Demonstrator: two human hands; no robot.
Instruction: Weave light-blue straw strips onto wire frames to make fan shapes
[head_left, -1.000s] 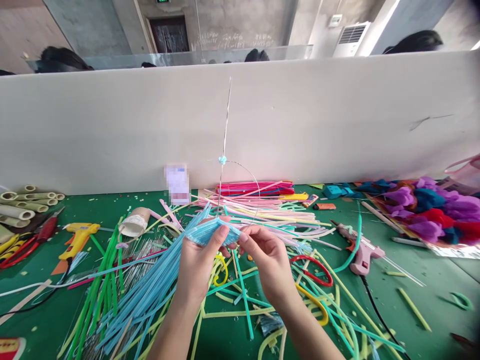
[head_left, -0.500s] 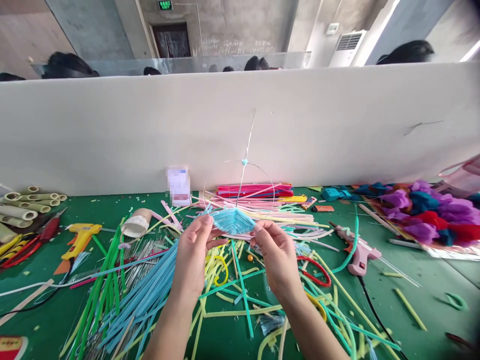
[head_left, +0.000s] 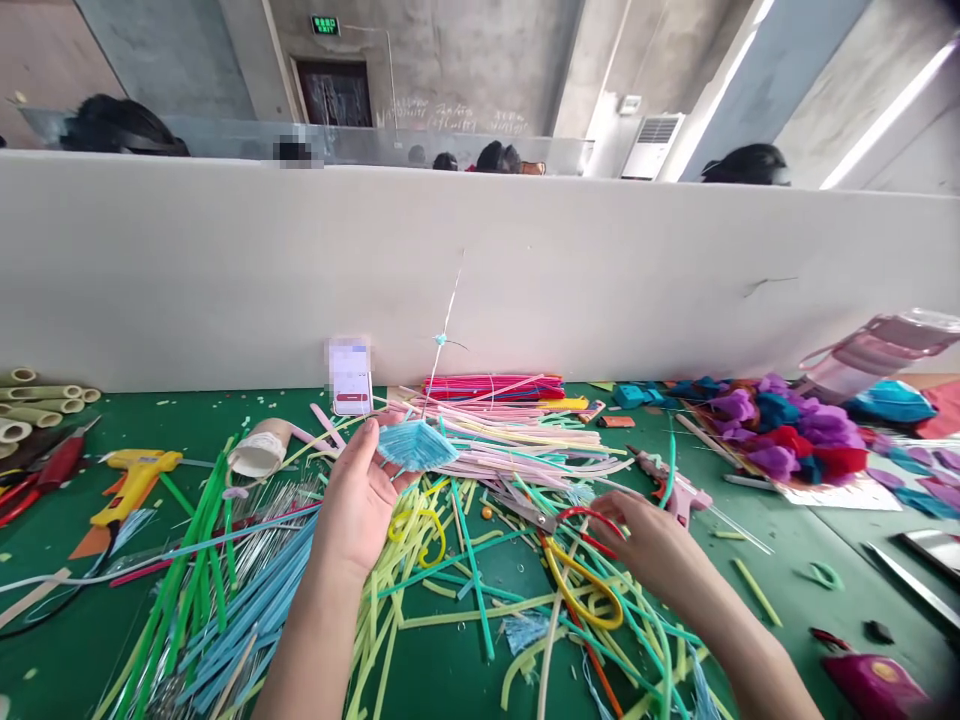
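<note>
My left hand (head_left: 360, 505) is closed on a light blue leaf-shaped piece (head_left: 416, 444) that looks made of chenille stems. A thin wire (head_left: 452, 300) rises from it, with a small blue knot (head_left: 441, 341) partway up. My right hand (head_left: 634, 530) has its fingers on the red loop of the scissors (head_left: 546, 522); its fingertips are partly hidden. The other loop is yellow, and the blades point up and left over loose pink and green stems. Yellow-green stems (head_left: 375, 600) and a bundle of blue stems (head_left: 255, 610) lie around my forearms.
A yellow glue gun (head_left: 135, 485) lies left, a pink glue gun (head_left: 682, 492) right. A phone (head_left: 350, 375) leans on the white partition (head_left: 225, 270). A paper roll (head_left: 259, 450), purple and red fuzzy pieces (head_left: 795, 430) and a pink bottle (head_left: 874, 350) stand or lie about.
My right hand has let go of the blue leaf-shaped piece and moved down and right to the scissors. My left hand still holds the piece. The view has turned slightly right.
</note>
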